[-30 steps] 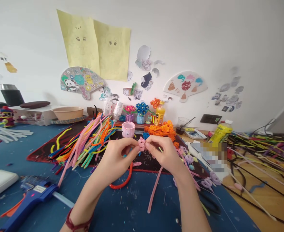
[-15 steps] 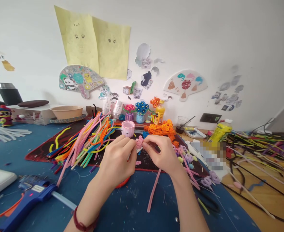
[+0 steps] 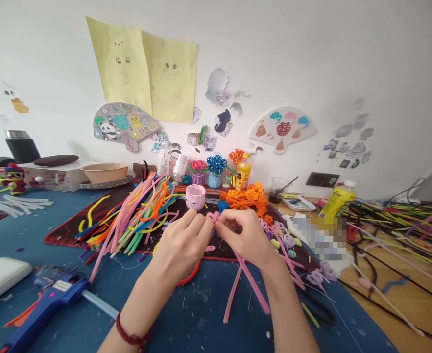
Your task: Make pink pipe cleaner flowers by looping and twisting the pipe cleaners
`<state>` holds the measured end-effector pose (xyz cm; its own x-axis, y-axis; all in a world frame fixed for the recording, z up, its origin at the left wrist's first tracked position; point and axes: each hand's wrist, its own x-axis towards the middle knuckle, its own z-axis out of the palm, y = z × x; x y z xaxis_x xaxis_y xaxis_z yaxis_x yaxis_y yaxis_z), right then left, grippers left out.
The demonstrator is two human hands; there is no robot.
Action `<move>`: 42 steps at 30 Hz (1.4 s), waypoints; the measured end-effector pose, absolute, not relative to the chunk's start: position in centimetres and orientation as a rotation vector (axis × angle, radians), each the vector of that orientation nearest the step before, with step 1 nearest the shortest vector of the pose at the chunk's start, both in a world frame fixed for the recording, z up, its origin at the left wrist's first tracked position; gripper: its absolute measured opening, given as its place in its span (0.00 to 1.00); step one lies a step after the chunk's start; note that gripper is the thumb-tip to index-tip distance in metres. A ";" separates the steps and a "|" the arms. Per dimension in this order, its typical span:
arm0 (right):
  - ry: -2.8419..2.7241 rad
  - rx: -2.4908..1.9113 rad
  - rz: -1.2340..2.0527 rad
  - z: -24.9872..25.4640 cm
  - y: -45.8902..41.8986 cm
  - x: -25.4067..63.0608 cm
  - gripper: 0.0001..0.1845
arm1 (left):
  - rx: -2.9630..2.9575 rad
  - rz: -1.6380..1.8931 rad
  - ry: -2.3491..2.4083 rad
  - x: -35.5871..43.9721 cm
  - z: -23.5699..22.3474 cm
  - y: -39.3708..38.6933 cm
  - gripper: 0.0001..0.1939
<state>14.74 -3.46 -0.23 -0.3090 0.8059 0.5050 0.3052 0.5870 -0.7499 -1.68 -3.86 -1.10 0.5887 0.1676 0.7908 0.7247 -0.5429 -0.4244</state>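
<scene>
Between my fingertips is a small looped pink pipe cleaner (image 3: 213, 215), held over the dark mat. My left hand (image 3: 186, 238) pinches it from the left side, and my right hand (image 3: 243, 235) grips it from the right with thumb and forefinger. A straight pink length (image 3: 254, 288) runs out below my right hand toward the lower right; whether it joins the loops is hidden by the hand. Another pink pipe cleaner (image 3: 232, 299) lies beside it on the blue table. Just behind my hands stands a small pink cup (image 3: 195, 197).
A blue glue gun (image 3: 50, 306) lies at the lower left. Bundled colourful pipe cleaners (image 3: 138, 211) spread over the dark mat (image 3: 63, 230). Orange pipe-cleaner pieces (image 3: 245, 198), an orange drink bottle (image 3: 243, 172) and a yellow bottle (image 3: 336, 201) stand or lie farther back and right.
A straight pink length now shows below my right hand, pointing to the lower right. The pink loops between my fingers have turned and sit slightly lower. The view has shifted a little.
</scene>
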 end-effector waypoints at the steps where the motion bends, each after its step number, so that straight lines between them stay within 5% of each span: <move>1: -1.881 -0.903 0.677 -0.2 -3.4 14.8 0.14 | -2.062 -0.902 -0.708 -1.7 -1.1 -3.9 0.16; 18: -1.713 -0.836 1.075 -0.7 -2.5 16.2 0.16 | -2.593 -1.439 -1.131 -2.8 0.2 -3.9 0.04; 42: -1.978 -0.916 0.880 -0.1 -3.1 16.3 0.10 | -2.847 -1.572 -1.174 -2.4 0.5 -4.6 0.07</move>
